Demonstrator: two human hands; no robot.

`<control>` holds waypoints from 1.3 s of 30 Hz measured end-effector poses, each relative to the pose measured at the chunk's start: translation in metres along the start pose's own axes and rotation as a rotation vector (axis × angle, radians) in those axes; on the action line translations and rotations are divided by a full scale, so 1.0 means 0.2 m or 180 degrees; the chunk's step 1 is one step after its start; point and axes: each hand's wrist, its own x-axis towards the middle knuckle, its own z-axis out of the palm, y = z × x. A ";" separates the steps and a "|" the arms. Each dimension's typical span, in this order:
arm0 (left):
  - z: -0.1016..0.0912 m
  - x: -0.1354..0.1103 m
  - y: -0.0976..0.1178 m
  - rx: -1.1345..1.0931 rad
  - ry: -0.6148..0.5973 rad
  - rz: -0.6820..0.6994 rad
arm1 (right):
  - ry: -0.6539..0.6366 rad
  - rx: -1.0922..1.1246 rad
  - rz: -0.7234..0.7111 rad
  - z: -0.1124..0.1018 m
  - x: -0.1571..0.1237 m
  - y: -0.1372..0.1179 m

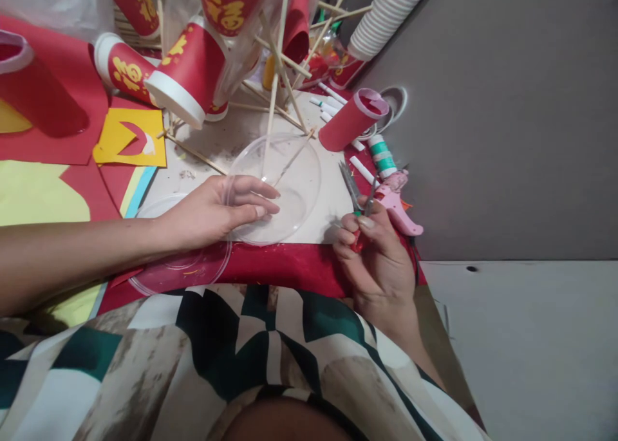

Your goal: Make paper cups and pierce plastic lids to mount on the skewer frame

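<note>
My left hand (219, 208) lies on the left rim of a clear round plastic lid (290, 190), fingers stretched over its edge and thumb underneath, gripping it. A second clear lid (181, 267) lies beneath my wrist on the table's red front strip. My right hand (374, 254) is closed around the red handles of a pair of scissors (356, 193), whose grey blades point away from me and stand slightly apart, just right of the lid.
Red paper cups with gold characters (186, 74) hang on a frame of wooden sticks (277, 74) at the back. A pink glue gun (398, 203), a red paper roll (352, 119), green tape (383, 158), stacked white cups (386, 9) and red and yellow paper (130, 138) surround the work spot.
</note>
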 end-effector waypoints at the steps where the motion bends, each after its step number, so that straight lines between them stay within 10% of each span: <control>1: -0.01 0.01 -0.01 0.0051 -0.0036 -0.0035 | -0.0005 -0.0093 -0.0077 0.00 0.00 0.00; 10: -0.04 0.03 -0.05 -0.0218 -0.0570 -0.0853 | -0.0150 -0.0513 -0.0234 0.00 0.00 0.00; 28: -0.05 0.01 -0.03 -0.0692 -0.0488 -0.0056 | 0.0530 -0.0698 -0.0413 0.05 0.02 0.03; 33: -0.05 0.01 -0.06 -0.0053 -0.0869 0.0486 | -0.0061 -0.1732 0.0068 0.21 -0.04 0.03; 39: -0.04 0.01 -0.09 -0.0591 -0.0908 0.0200 | -0.0523 -0.1084 0.0541 0.25 -0.04 0.04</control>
